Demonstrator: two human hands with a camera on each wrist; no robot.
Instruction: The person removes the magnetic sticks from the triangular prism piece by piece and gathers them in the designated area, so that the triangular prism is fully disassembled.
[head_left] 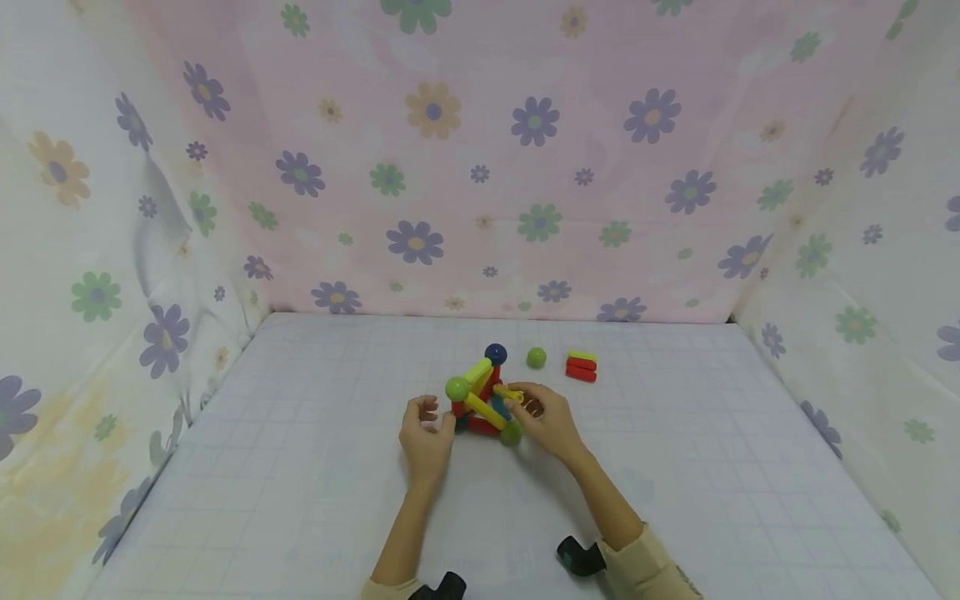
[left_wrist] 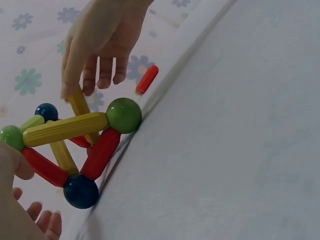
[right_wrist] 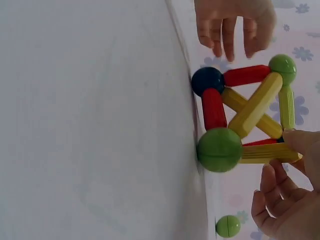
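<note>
The ball-and-stick frame [head_left: 486, 411] is stood on the desk [head_left: 300, 500] between the hands. A yellow stick [right_wrist: 267, 153] is pinched by the fingers of the right hand [head_left: 553, 423]; the left hand [head_left: 425, 446] is held just beside the frame, its fingers parted.

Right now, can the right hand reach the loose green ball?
Probably yes: the right hand is near the loose green ball with nothing visibly between, though it pinches a yellow stick, which may need releasing first.

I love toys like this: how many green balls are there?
3 green balls: one upper left on the frame, one at its near right, one loose, farther back right.
</note>
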